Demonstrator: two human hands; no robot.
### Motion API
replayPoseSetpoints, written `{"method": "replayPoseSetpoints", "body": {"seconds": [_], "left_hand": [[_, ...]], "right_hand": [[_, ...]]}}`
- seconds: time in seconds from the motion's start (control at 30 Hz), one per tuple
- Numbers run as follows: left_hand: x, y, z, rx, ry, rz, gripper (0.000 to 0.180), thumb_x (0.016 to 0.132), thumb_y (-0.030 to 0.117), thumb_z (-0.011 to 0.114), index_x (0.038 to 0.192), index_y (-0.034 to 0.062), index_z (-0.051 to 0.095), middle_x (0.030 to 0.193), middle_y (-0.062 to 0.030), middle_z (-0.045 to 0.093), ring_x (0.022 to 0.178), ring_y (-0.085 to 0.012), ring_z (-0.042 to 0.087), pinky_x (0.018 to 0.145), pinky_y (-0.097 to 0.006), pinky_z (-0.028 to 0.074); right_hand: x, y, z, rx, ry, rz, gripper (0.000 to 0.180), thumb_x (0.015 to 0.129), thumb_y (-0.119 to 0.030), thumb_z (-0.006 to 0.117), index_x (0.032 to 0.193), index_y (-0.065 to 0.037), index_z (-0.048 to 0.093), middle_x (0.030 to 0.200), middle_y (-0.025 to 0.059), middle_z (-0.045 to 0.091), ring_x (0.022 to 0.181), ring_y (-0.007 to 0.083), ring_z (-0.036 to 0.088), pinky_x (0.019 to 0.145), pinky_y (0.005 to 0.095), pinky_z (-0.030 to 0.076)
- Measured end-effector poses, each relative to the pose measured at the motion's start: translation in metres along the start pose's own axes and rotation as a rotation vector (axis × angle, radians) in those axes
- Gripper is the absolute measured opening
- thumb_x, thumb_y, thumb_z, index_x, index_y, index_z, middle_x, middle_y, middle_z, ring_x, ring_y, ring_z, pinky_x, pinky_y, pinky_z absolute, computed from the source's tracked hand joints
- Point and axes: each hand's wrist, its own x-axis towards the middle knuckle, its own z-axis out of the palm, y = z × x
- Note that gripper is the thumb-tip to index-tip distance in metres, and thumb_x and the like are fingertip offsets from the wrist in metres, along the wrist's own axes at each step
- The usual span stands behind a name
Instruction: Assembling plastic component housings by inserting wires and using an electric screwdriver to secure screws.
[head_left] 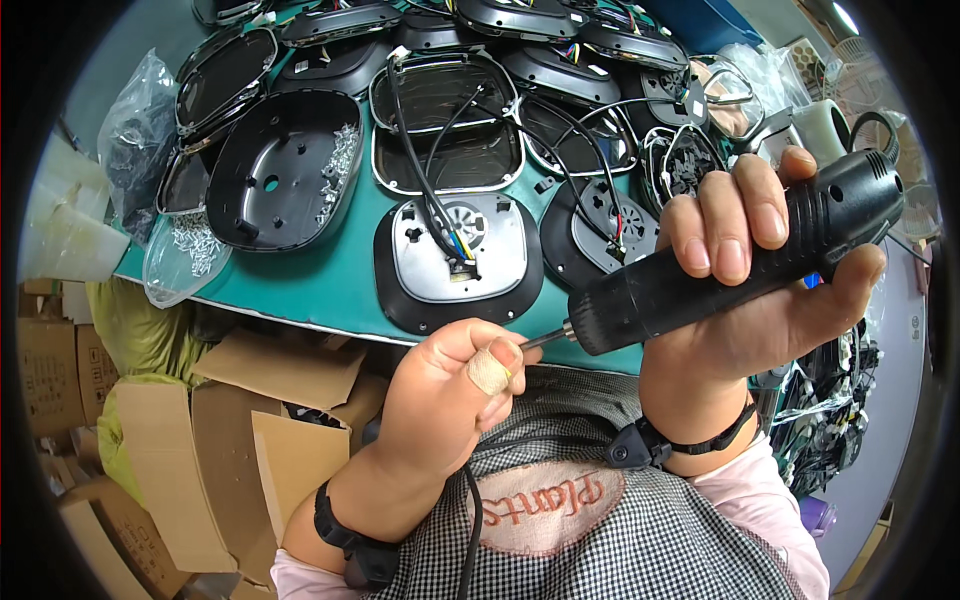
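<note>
A black electric screwdriver (650, 298) is wrapped in the fingers of my right hand (705, 335), held tilted above the bench's front edge with its nose toward the left. My left hand (430, 390), with tan tape around one digit, is closed in a pinch at the end of the thin metal screwdriver bit (545, 339). Whether a screw sits between those fingers is hidden. Just beyond my left hand lies a black housing with a silver metal plate (420, 262), its bundle of coloured wires rising from the middle.
On the green bench (330, 300) stand a black shell (290, 180) with loose screws and a clear lid (165, 265) of screws. Several black housings (345, 22) with cables pile up behind. Open cardboard boxes (165, 470) are at the lower left; a cable bundle (825, 410) lies right.
</note>
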Motion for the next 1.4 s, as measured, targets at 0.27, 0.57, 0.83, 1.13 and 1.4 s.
{"method": "replayPoseSetpoints", "body": {"seconds": [0.27, 0.57, 0.83, 1.13, 1.4], "left_hand": [[0.009, 0.014, 0.018, 0.653, 0.071, 0.160, 0.023, 0.088, 0.014, 0.060, 0.101, -0.0047, 0.062, 0.067, 0.0021, 0.051, 0.058, -0.0045, 0.042, 0.054, -0.021, 0.038], [0.024, 0.033, -0.026, 1.901, 0.275, 0.862, 0.039, 0.070, 0.011, 0.073, 0.107, 0.0028, 0.063, 0.062, -0.0087, 0.047, 0.051, -0.0234, 0.046, 0.047, -0.033, 0.039], [0.023, 0.028, -0.033, 1.918, 0.272, 0.801, 0.044, 0.069, 0.010, 0.073, 0.110, 0.0039, 0.062, 0.060, -0.0080, 0.045, 0.050, -0.0225, 0.044, 0.047, -0.033, 0.038], [0.024, 0.027, -0.038, 1.868, 0.232, 0.799, 0.045, 0.071, 0.010, 0.073, 0.113, 0.0038, 0.061, 0.060, -0.0075, 0.047, 0.051, -0.0224, 0.045, 0.047, -0.033, 0.039], [0.025, 0.023, -0.042, 1.851, 0.189, 0.815, 0.045, 0.069, 0.008, 0.073, 0.112, 0.0031, 0.061, 0.060, -0.0073, 0.047, 0.050, -0.0229, 0.046, 0.047, -0.033, 0.040]], "right_hand": [[0.008, -0.007, -0.002, -0.037, -0.026, -0.002, 0.060, 0.084, -0.047, 0.056, 0.119, 0.000, 0.046, 0.081, 0.0032, 0.048, 0.065, 0.0134, 0.049, 0.059, 0.0288, 0.042], [0.048, 0.033, -0.049, -0.220, -0.206, -0.241, 0.063, 0.080, -0.058, 0.056, 0.120, -0.010, 0.045, 0.078, 0.0093, 0.053, 0.061, 0.0212, 0.054, 0.058, 0.0358, 0.046], [0.050, 0.050, -0.041, -0.482, -0.005, -0.102, 0.067, 0.074, -0.044, 0.072, 0.116, -0.004, 0.039, 0.072, 0.0103, 0.054, 0.057, 0.0173, 0.055, 0.051, 0.0273, 0.047], [0.057, 0.069, -0.039, -0.370, -0.041, -0.097, 0.060, 0.072, -0.022, 0.075, 0.115, 0.000, 0.040, 0.074, 0.0065, 0.055, 0.061, 0.0142, 0.054, 0.052, 0.0246, 0.046], [0.051, 0.074, -0.034, -0.738, -0.142, -0.052, 0.058, 0.059, -0.007, 0.079, 0.109, -0.003, 0.051, 0.092, 0.0003, 0.057, 0.082, 0.0101, 0.054, 0.074, 0.0262, 0.046]]}}
